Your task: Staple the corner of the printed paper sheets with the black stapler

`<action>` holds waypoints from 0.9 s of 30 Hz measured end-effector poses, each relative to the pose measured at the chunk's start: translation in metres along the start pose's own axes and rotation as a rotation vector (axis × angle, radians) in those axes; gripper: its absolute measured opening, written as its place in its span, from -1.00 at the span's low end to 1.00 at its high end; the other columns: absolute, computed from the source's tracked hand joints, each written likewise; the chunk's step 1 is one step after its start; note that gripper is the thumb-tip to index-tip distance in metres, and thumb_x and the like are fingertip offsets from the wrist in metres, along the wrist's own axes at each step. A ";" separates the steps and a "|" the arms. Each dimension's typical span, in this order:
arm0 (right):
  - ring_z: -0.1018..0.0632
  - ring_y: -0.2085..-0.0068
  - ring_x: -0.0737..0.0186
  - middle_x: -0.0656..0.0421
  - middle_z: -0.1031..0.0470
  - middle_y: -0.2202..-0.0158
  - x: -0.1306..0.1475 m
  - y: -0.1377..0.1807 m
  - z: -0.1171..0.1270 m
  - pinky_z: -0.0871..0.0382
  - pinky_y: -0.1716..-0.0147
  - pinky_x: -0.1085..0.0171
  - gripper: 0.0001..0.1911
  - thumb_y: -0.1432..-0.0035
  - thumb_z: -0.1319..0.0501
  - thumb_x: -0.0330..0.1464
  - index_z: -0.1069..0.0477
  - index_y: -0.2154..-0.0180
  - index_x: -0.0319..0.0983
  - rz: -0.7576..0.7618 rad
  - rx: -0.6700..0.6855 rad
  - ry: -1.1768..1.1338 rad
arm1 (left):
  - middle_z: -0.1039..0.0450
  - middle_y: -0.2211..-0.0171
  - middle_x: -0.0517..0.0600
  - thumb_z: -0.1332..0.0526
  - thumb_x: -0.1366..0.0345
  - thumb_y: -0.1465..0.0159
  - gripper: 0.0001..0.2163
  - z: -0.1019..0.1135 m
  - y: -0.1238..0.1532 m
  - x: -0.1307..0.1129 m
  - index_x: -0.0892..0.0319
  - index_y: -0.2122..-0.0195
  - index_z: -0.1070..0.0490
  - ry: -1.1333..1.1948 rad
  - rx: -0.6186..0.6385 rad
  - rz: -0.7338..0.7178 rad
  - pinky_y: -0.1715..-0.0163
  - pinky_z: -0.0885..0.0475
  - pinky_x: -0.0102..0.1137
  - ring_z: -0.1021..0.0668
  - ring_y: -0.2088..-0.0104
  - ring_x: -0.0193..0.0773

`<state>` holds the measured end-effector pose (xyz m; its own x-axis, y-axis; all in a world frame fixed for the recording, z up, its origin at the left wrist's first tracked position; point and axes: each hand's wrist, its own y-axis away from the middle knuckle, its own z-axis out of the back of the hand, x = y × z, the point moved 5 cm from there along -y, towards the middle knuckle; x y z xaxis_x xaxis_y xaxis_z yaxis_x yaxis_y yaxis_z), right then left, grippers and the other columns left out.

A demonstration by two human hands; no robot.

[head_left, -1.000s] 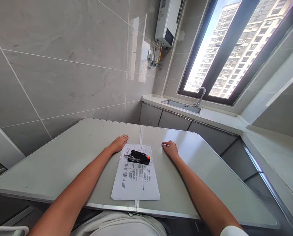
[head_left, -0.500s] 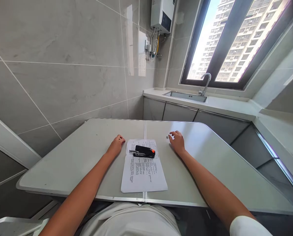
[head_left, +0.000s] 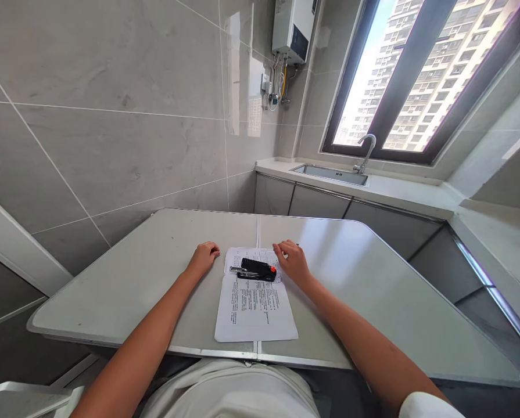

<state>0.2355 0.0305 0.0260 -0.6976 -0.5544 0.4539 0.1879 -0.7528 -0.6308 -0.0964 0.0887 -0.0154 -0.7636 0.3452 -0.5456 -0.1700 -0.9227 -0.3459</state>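
A black stapler (head_left: 258, 270) with a red-orange patch on its right end lies across the upper part of the printed paper (head_left: 257, 319). Its silver metal part sticks out to the left. My left hand (head_left: 204, 258) rests on the table left of the paper, fingers curled in; what they enclose, if anything, is hidden. At the paper's upper right corner is my right hand (head_left: 291, 261), close to the stapler's red end, its fingers drawn together. I cannot make out anything in them. A tiny dark piece (head_left: 297, 244) shows just behind its knuckles.
The pale folding table (head_left: 124, 296) has a metal seam down its middle, running beneath the paper. Beyond it stand a counter (head_left: 399, 187) with a sink (head_left: 329, 173) and a tap (head_left: 368, 152). A tiled wall (head_left: 124, 151) is on the left.
My right hand has moved left, from beside the tiny piece on the table to the paper's corner, its fingers closing together. My left hand has shifted slightly left. The stapler lies as before.
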 end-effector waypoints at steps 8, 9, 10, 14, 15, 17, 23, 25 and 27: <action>-0.47 0.10 0.01 0.01 -0.50 0.24 -0.108 0.005 0.014 -0.33 0.10 0.15 -0.81 -0.26 -0.20 -0.32 -0.57 0.33 -0.21 -0.391 0.130 0.235 | -0.57 0.22 0.07 -0.20 0.31 -0.32 -0.84 -0.003 0.001 -0.005 0.11 0.22 -0.59 -0.053 0.071 -0.066 0.16 -0.49 -0.27 -0.59 0.22 -0.14; -0.47 0.08 -0.01 0.01 -0.50 0.22 -0.113 0.006 0.012 -0.33 0.09 0.15 -0.83 -0.25 -0.21 -0.33 -0.58 0.30 -0.21 -0.411 0.138 0.243 | -0.57 0.23 0.07 -0.19 0.31 -0.33 -0.83 -0.003 0.001 -0.005 0.11 0.26 -0.60 -0.070 0.082 -0.058 0.19 -0.49 -0.28 -0.59 0.25 -0.15; -0.47 0.05 -0.02 0.00 -0.51 0.19 -0.116 0.006 0.010 -0.32 0.08 0.14 -0.84 -0.24 -0.23 -0.33 -0.58 0.28 -0.21 -0.425 0.143 0.247 | -0.56 0.24 0.06 -0.18 0.31 -0.33 -0.82 -0.001 0.002 -0.006 0.11 0.30 -0.60 -0.081 0.093 -0.054 0.21 -0.48 -0.29 -0.58 0.27 -0.16; -0.44 -0.04 -0.05 0.00 -0.52 0.03 -0.118 0.004 0.004 -0.32 0.03 0.11 -0.84 -0.24 -0.22 -0.36 -0.58 0.20 -0.19 -0.432 0.145 0.229 | -0.58 0.30 0.03 -0.20 0.26 -0.31 -0.81 0.007 0.004 -0.015 0.10 0.34 -0.62 -0.007 0.087 -0.064 0.23 -0.45 -0.30 -0.56 0.30 -0.17; -0.44 -0.05 -0.05 0.01 -0.53 0.01 -0.117 0.004 0.005 -0.32 0.00 0.10 -0.84 -0.24 -0.22 -0.37 -0.57 0.19 -0.19 -0.426 0.140 0.219 | -0.59 0.30 0.02 -0.21 0.22 -0.31 -0.81 0.010 0.004 -0.017 0.10 0.33 -0.62 0.043 0.065 -0.056 0.23 -0.44 -0.30 -0.55 0.31 -0.18; -0.44 -0.07 -0.04 0.01 -0.53 -0.03 -0.109 0.002 0.007 -0.32 -0.05 0.08 -0.83 -0.27 -0.19 -0.38 -0.56 0.18 -0.20 -0.409 0.121 0.203 | -0.59 0.32 0.01 -0.23 0.14 -0.31 -0.77 0.013 0.003 -0.019 0.12 0.32 -0.62 0.180 0.020 -0.019 0.26 -0.43 -0.33 -0.52 0.34 -0.21; -0.49 -0.01 0.04 0.05 -0.55 0.08 -0.033 0.000 0.011 -0.36 -0.09 0.08 -0.76 -0.43 -0.11 -0.25 -0.53 0.19 -0.15 -0.064 -0.012 -0.077 | -0.55 0.40 -0.01 -0.31 -0.06 -0.27 -0.62 0.005 0.002 -0.029 0.19 0.25 -0.63 0.576 0.025 0.040 0.36 -0.43 -0.40 -0.46 0.47 -0.32; -0.50 -0.01 0.05 0.06 -0.55 0.05 -0.004 0.005 0.002 -0.38 -0.09 0.08 -0.77 -0.44 -0.13 -0.21 -0.54 0.12 -0.12 0.067 0.082 -0.197 | -0.55 0.41 0.00 -0.31 -0.08 -0.27 -0.60 0.003 0.003 -0.034 0.20 0.26 -0.64 0.629 0.051 0.028 0.33 -0.45 -0.38 -0.48 0.46 -0.31; -0.50 -0.06 0.05 0.06 -0.53 -0.02 0.017 0.012 -0.010 -0.39 -0.11 0.07 -0.75 -0.41 -0.20 -0.18 -0.51 -0.02 -0.09 0.140 0.216 -0.249 | -0.57 0.39 0.02 -0.34 -0.07 -0.24 -0.62 0.001 0.004 -0.035 0.20 0.28 -0.63 0.660 0.070 0.038 0.28 -0.48 -0.36 -0.52 0.42 -0.29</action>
<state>0.2195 0.0161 0.0202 -0.4702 -0.7066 0.5288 0.4296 -0.7066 -0.5623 -0.0708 0.0726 0.0036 -0.2321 0.3245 -0.9170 -0.2076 -0.9375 -0.2792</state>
